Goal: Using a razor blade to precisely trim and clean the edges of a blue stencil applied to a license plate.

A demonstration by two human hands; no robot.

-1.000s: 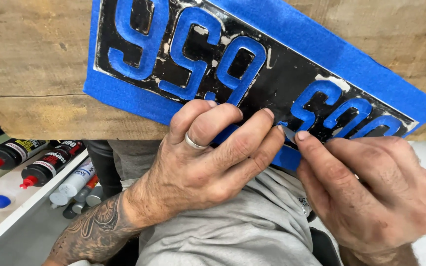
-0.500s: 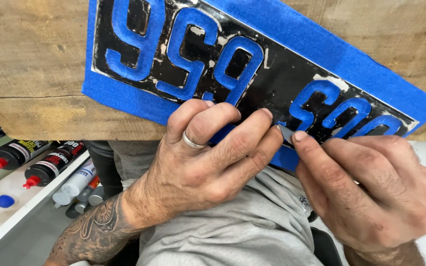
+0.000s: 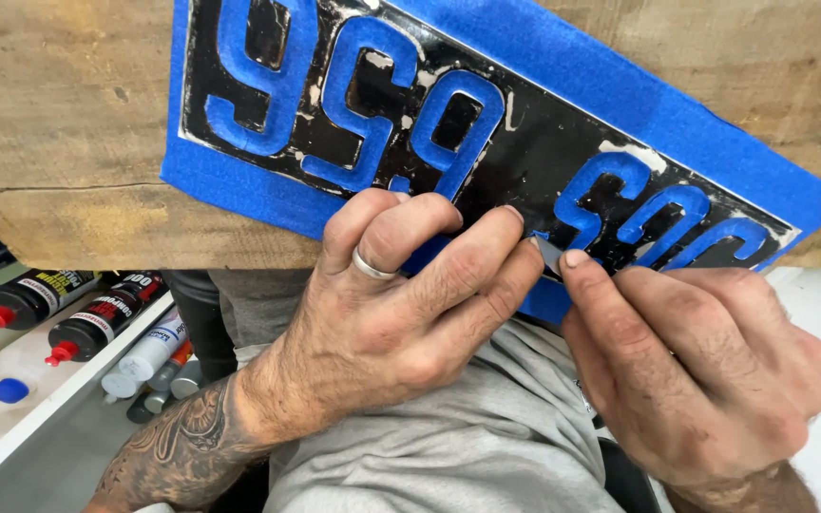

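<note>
- Hands worked at the near edge of a black number plate (image 3: pixel 525 142) that lay on a wooden bench (image 3: pixel 59 142).
- The plate had raised signs covered in blue, and blue tape (image 3: pixel 239 185) ran all round its rim. It sat tilted, its left end farther away and its right end nearer.
- The left hand (image 3: pixel 401 313) pressed down on the plate's near edge. Its fingers (image 3: pixel 472 261) were close together and bent over the tape. It wore a ring (image 3: pixel 372 266). It pinched nothing that I could see; it just held the plate down.
- The right hand (image 3: pixel 696 370) was closed round a small grey blade (image 3: pixel 548 255). Only the tip showed, pinched under the first finger and touching the plate by a blue sign.
- I think the step in hand was cutting or scraping the blue round a sign near the middle of the plate.
- The next move would need a slow, light pull of the blade along the edge of the sign, with the left hand holding the plate firm so it did not slip.
- Bottles (image 3: pixel 68 318) with red caps lay on a white shelf (image 3: pixel 11 446) at the near left, well apart from the hands.
</note>
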